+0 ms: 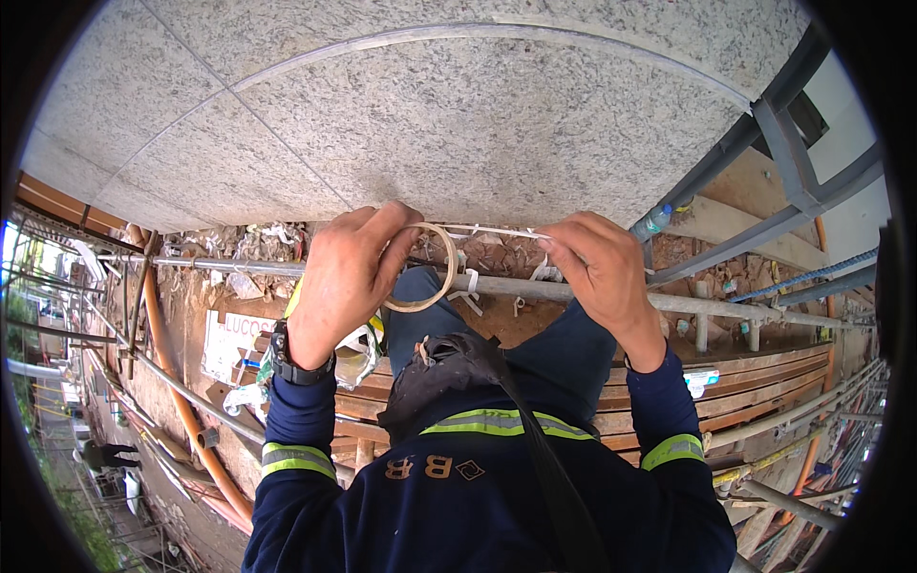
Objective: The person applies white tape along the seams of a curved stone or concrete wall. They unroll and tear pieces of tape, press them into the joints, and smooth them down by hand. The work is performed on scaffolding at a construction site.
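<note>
Fingers closed, my left hand [353, 272] holds a thin cream roll of masking tape [452, 272], whose ring hangs beside the fingers. A narrow strip of tape [487, 229] stretches nearly level from the roll to my right hand [602, 272], which pinches its free end between thumb and fingertips. Both hands are in front of my body, just short of a speckled grey stone wall [497, 124]. A dark pouch [444, 377] hangs at my front on a strap.
A grey scaffold pipe [516, 286] runs across below my hands, with wooden planks [745, 387] nearer me. Rubble and scraps [244, 253] lie along the wall's foot. A plastic bottle [652, 222] is by a dark steel frame [793, 158] on the right. Far left, another person [107, 454] stands.
</note>
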{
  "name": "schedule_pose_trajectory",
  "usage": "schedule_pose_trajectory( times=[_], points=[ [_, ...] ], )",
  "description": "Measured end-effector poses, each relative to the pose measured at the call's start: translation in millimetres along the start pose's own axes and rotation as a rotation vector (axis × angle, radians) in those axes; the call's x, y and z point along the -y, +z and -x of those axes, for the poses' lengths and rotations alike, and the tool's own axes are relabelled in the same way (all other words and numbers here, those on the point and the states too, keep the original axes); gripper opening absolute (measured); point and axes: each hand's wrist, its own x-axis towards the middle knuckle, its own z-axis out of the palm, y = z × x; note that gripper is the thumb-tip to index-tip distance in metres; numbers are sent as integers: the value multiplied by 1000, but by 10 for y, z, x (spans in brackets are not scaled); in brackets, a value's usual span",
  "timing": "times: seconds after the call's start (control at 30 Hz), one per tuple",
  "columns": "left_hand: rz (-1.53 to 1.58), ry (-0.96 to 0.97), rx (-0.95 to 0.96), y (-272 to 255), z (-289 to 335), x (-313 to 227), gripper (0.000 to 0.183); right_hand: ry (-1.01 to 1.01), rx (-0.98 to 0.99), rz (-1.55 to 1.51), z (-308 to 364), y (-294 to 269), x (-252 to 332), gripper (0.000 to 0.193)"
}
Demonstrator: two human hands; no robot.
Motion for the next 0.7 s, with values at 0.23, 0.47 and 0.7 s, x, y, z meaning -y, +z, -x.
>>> schedule_pose_trajectory(
  times=[0.23,0.47,0.7],
  points=[
    [41,-2,-55,16,5,19,11,79,36,-13,-4,-6,30,22],
    [-99,-57,-155,67,9,146,10,-103,30,144,-84,-10,116,17],
    [-147,17,-459,-21,95,296,12,-183,12,292,-85,-234,207,25]
  ],
)
